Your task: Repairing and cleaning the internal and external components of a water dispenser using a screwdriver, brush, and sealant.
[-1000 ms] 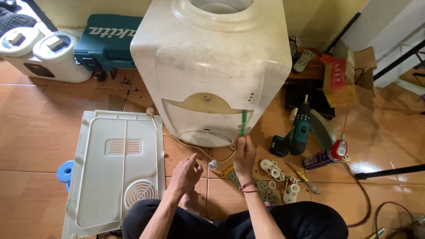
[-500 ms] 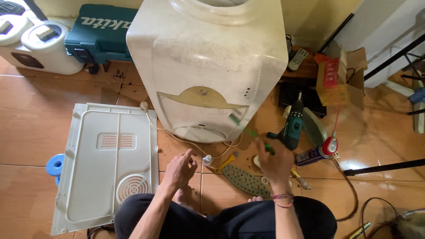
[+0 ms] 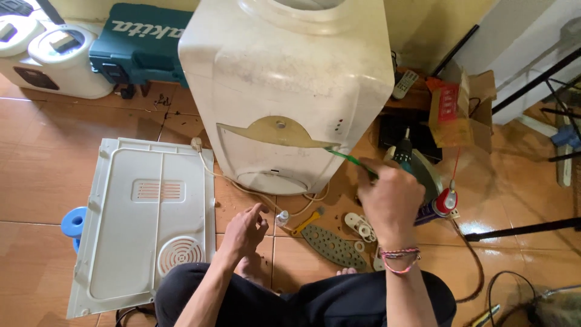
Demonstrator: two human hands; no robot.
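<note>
Materials and finishes, floor workspace

Water dispenser [image 3: 284,91]: cream plastic, matt, scuffed and grimy. Detached back panel [image 3: 145,224]: white plastic, smooth, ribbed. Screwdriver [image 3: 351,160]: translucent green glossy plastic. Floor tiles [image 3: 36,181]: orange-brown, glazed, glossy. Cardboard box [image 3: 460,115]: matt brown paper.

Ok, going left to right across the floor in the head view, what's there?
Blue ring → white back panel → left hand → yellow tool → grey perforated plate → right hand holding a green screwdriver → red-capped can.
</note>
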